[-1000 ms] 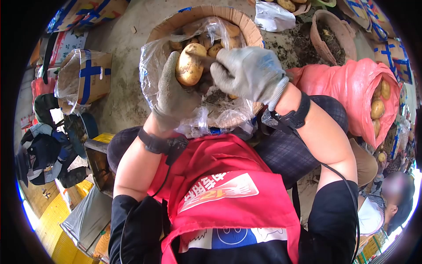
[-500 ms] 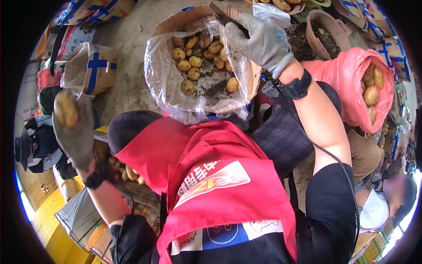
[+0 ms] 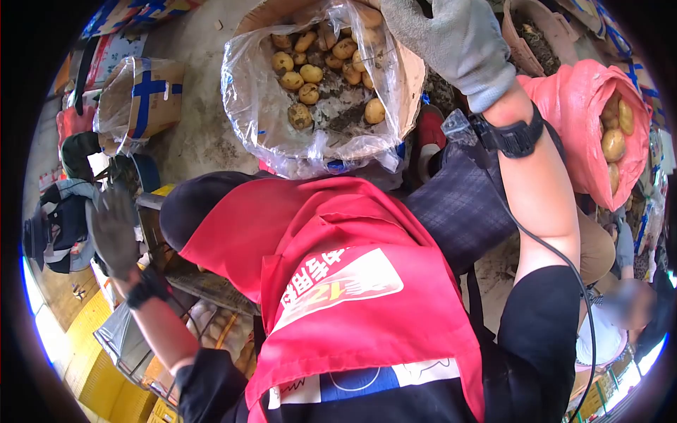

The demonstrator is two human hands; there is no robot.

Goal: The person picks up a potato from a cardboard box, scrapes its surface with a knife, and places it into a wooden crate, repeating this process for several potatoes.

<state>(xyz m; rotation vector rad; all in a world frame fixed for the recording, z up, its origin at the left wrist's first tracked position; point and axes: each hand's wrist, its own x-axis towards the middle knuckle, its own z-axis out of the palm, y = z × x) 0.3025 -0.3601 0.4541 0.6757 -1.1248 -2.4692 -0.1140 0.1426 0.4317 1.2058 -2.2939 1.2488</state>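
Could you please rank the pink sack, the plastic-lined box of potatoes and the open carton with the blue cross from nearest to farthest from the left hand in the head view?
From the left hand:
1. Open carton, just ahead.
2. Plastic-lined box, ahead and right.
3. Pink sack, far right.

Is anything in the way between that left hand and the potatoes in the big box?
Yes, partly: the plastic liner stands up along the left side of the box, between the left hand and the potatoes. Nothing visible covers most of them from above, so reaching over that side looks possible.
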